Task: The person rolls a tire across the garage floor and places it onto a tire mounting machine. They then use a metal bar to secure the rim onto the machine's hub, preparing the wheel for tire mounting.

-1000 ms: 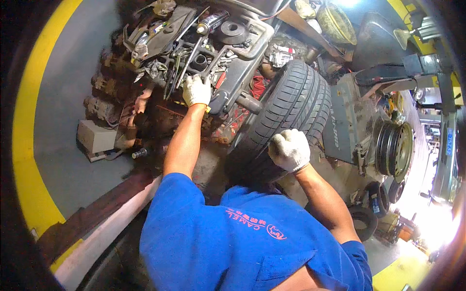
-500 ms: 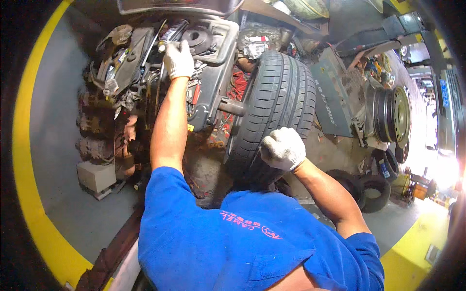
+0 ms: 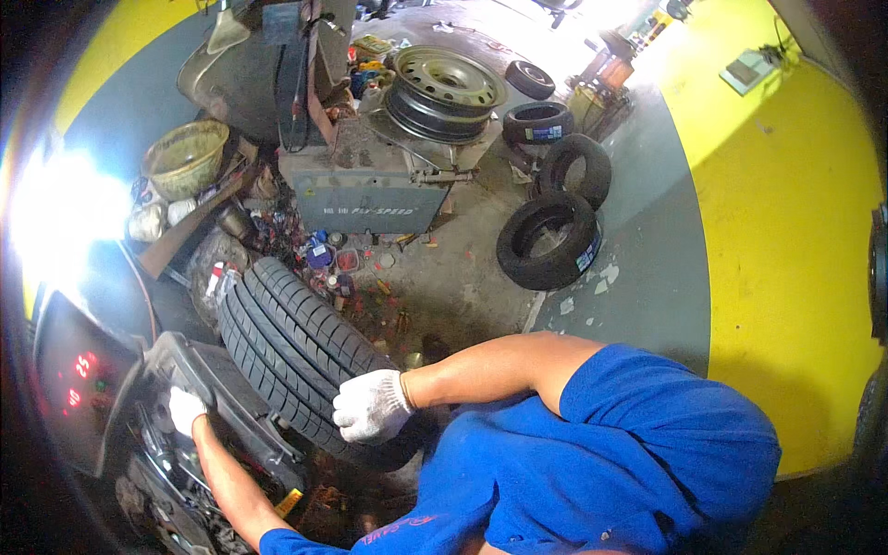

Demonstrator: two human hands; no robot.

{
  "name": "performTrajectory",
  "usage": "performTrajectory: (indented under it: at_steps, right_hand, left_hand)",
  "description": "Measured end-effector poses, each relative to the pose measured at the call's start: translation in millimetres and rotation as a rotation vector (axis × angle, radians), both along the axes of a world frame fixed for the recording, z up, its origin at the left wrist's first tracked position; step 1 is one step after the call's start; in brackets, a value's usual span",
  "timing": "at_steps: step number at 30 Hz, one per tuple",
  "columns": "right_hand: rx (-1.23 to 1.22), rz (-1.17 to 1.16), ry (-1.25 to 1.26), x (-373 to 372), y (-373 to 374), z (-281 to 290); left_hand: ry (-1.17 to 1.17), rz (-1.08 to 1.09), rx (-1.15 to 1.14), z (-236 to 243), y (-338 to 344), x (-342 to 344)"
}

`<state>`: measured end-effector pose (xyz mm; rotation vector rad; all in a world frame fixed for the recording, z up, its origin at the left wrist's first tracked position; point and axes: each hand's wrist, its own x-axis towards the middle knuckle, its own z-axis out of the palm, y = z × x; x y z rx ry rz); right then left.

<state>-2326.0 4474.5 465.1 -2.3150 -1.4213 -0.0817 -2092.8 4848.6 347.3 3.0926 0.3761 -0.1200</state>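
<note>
Tyre: R hand fisted at it; L hand over tray w/ misc. items, grip unclear.

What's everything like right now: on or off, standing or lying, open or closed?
Display panel, lit red
Big tire, standing upright
Metal wheel, no tire on it
Nearest floor tire, lying on its side
Right grip, gloved, curled closed
Left grip, gloved; can't tell if closed

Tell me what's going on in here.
A person in a blue shirt has the curled, gloved right hand at the tread of an upright tire. The gloved left hand is over the dark, cluttered tray beside it; contact there is unclear. Beyond, a metal wheel rim rests on a grey machine.
</note>
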Motion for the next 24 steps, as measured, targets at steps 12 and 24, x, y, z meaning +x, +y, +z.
performTrajectory:
  at_steps: [12, 24]
  right_hand:
    - [0.103, 0.02, -0.051, 7, 2, 14]
    - [0.244, 0.033, -0.084, 16, 1, 26]
  left_hand:
    - [-0.39, 0.136, -0.252, 16, 10, -48]
    - [-0.544, 0.573, -1.526, 117, -216, -359]
